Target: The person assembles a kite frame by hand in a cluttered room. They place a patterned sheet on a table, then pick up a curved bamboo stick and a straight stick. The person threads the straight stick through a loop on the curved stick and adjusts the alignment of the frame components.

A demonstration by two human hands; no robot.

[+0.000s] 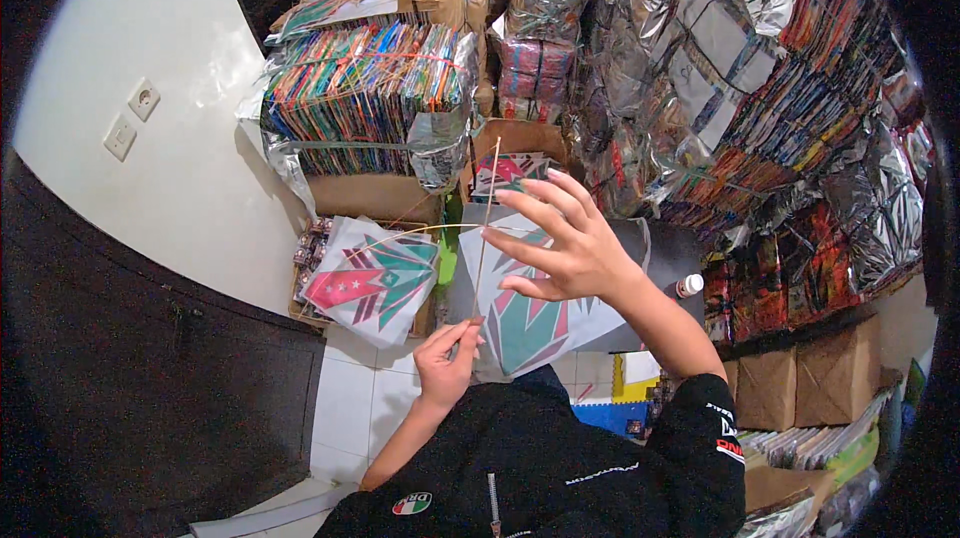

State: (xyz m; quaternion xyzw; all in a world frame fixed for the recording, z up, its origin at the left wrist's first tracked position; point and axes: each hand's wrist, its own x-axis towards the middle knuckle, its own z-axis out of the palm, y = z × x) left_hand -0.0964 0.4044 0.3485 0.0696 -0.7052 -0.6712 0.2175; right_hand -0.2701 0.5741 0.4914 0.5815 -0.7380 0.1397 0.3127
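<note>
My left hand [446, 366] pinches the lower end of a thin bamboo stick [491, 188], which stands nearly upright in front of me. A second, bowed stick [400, 232] crosses it at about mid-height, and together they look like a kite frame. My right hand [578, 246] hovers beside the crossing with its fingers spread; whether a fingertip touches the sticks I cannot tell. Below the hands lies a white sheet [525, 323] with a green, red and grey pointed pattern. To the left, a similar patterned sheet [385, 273] rests on a box.
A small white-capped bottle [690, 285] stands right of my right forearm. Tall bundles of folded colourful sheets [365, 88] and plastic-wrapped stacks [790, 98] rise at the back and right. Brown boxes [835, 373] sit lower right. A dark door [150, 348] borders the left.
</note>
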